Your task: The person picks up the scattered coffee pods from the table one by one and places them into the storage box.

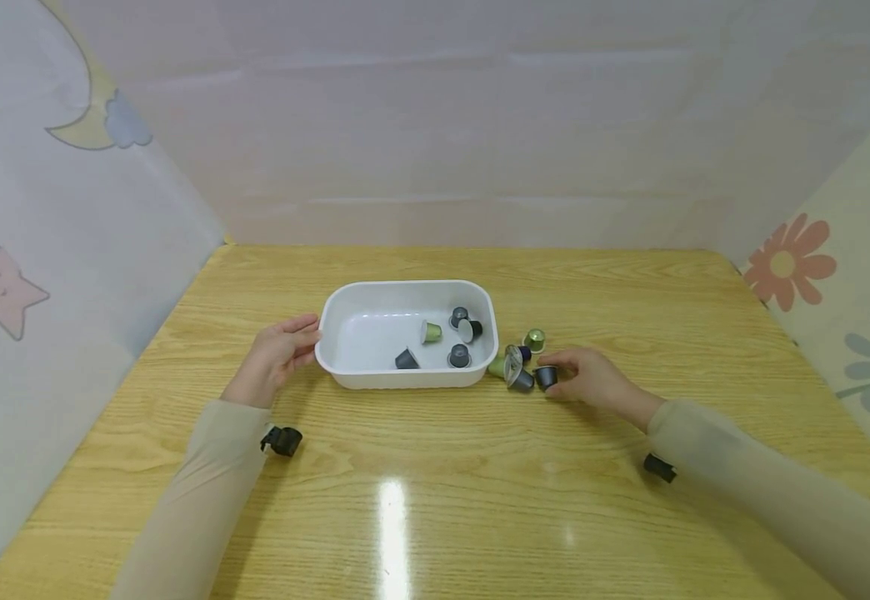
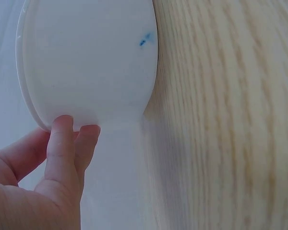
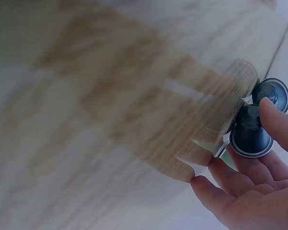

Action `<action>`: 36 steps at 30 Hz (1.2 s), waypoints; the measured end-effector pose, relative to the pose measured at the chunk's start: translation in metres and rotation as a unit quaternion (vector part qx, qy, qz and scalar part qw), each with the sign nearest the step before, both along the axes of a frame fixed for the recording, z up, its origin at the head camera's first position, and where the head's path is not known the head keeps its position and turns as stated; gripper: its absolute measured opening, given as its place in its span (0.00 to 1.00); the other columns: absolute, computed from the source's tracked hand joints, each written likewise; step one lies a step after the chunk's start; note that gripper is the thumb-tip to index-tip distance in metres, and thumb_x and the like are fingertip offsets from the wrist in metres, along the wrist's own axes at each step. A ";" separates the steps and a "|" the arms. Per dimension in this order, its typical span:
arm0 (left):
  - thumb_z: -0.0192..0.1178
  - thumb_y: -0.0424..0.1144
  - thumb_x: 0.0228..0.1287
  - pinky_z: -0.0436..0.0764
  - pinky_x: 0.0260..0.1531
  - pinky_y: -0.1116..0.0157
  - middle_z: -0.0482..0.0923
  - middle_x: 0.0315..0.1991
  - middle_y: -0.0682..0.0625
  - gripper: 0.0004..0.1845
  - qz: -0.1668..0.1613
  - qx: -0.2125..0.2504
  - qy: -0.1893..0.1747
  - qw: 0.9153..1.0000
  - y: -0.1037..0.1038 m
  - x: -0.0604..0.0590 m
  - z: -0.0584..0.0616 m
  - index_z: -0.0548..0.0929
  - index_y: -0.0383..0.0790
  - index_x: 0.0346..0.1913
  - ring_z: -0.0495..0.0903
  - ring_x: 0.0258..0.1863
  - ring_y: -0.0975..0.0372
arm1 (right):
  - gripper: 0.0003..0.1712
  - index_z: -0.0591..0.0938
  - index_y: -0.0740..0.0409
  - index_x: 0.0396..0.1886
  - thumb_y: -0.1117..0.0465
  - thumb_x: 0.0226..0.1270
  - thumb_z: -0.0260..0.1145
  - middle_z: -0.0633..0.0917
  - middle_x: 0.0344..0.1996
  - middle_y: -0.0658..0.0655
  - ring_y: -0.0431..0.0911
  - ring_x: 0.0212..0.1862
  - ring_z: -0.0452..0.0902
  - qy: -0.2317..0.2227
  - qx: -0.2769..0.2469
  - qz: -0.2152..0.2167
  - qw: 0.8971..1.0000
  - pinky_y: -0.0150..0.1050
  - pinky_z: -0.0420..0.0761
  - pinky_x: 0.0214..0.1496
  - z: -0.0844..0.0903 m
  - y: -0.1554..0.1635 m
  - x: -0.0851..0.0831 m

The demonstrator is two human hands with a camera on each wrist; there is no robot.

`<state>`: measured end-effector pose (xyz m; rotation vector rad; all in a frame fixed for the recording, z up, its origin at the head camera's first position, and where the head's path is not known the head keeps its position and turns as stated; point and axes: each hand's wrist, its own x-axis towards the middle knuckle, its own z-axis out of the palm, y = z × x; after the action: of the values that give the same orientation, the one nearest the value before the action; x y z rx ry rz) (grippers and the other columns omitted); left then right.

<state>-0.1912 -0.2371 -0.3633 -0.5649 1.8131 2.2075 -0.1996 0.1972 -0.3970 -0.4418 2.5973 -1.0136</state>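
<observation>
A white tray (image 1: 345, 371) stands mid-table with several coffee capsules in it, one green (image 1: 431, 332), the others dark. My left hand (image 1: 307, 337) rests with straight fingers against the tray's left end. In the left wrist view its fingertips (image 2: 62, 139) touch the tray's outer wall (image 2: 86, 57). Right of the tray lies a cluster of loose capsules, among them a green one (image 1: 534, 339) and a grey one (image 1: 521, 382). My right hand (image 1: 555, 371) pinches a dark capsule (image 1: 546, 377) at the cluster's edge. In the right wrist view that capsule (image 3: 251, 136) sits between my fingers (image 3: 278, 122), with another dark capsule (image 3: 274, 94) just behind.
The wooden table (image 1: 435, 500) is ringed by pale fabric walls with moon, star and flower prints. Bare wood lies in front of the tray and behind it. Black camera mounts show at my left wrist (image 1: 282, 440) and right wrist (image 1: 660, 467).
</observation>
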 end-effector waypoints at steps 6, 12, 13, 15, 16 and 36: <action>0.54 0.25 0.70 0.81 0.26 0.75 0.83 0.31 0.58 0.30 0.001 0.006 0.003 1.000 -0.001 0.000 0.000 0.60 0.32 0.73 0.83 0.27 0.68 | 0.27 0.79 0.69 0.57 0.67 0.57 0.74 0.75 0.59 0.72 0.68 0.64 0.64 0.010 0.021 -0.005 1.000 0.62 0.64 0.65 0.003 -0.003 0.001; 0.54 0.25 0.70 0.81 0.27 0.75 0.82 0.34 0.57 0.30 -0.002 -0.003 0.005 1.000 -0.001 0.001 -0.002 0.61 0.32 0.73 0.83 0.28 0.68 | 0.27 0.78 0.69 0.58 0.67 0.59 0.73 0.75 0.59 0.73 0.68 0.63 0.66 0.003 0.017 -0.015 1.000 0.61 0.68 0.63 0.006 -0.003 0.003; 0.54 0.25 0.70 0.81 0.27 0.75 0.82 0.35 0.57 0.30 -0.002 -0.004 0.005 1.000 -0.001 0.001 -0.002 0.61 0.32 0.73 0.83 0.28 0.68 | 0.27 0.78 0.70 0.59 0.66 0.59 0.72 0.75 0.59 0.73 0.68 0.63 0.67 0.002 0.015 -0.016 1.000 0.61 0.68 0.63 0.007 -0.003 0.004; 0.54 0.25 0.70 0.81 0.28 0.75 0.82 0.36 0.57 0.30 -0.002 -0.005 0.005 1.000 -0.001 0.001 -0.003 0.61 0.32 0.73 0.83 0.29 0.68 | 0.27 0.77 0.70 0.59 0.67 0.60 0.71 0.75 0.58 0.73 0.67 0.62 0.68 0.000 0.008 -0.020 1.000 0.60 0.69 0.62 0.008 -0.004 0.004; 0.54 0.25 0.70 0.81 0.28 0.75 0.82 0.36 0.57 0.30 -0.002 -0.004 0.005 1.000 -0.001 0.001 -0.003 0.61 0.32 0.73 0.83 0.28 0.68 | 0.27 0.77 0.71 0.59 0.67 0.61 0.71 0.75 0.58 0.73 0.67 0.61 0.69 0.003 0.005 -0.021 1.000 0.60 0.70 0.62 0.009 -0.004 0.005; 0.54 0.25 0.70 0.81 0.27 0.76 0.82 0.30 0.60 0.30 0.004 -0.006 0.002 1.000 -0.001 -0.002 -0.002 0.61 0.32 0.73 0.83 0.28 0.70 | 0.29 0.74 0.72 0.62 0.64 0.64 0.69 0.78 0.55 0.72 0.63 0.56 0.76 -0.005 -0.041 -0.052 0.998 0.54 0.78 0.56 0.042 -0.010 0.009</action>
<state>-0.1930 -0.2382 -0.3657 -0.5716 1.8317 2.2063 -0.1910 0.1868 -0.3550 -0.3224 2.5998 -1.1566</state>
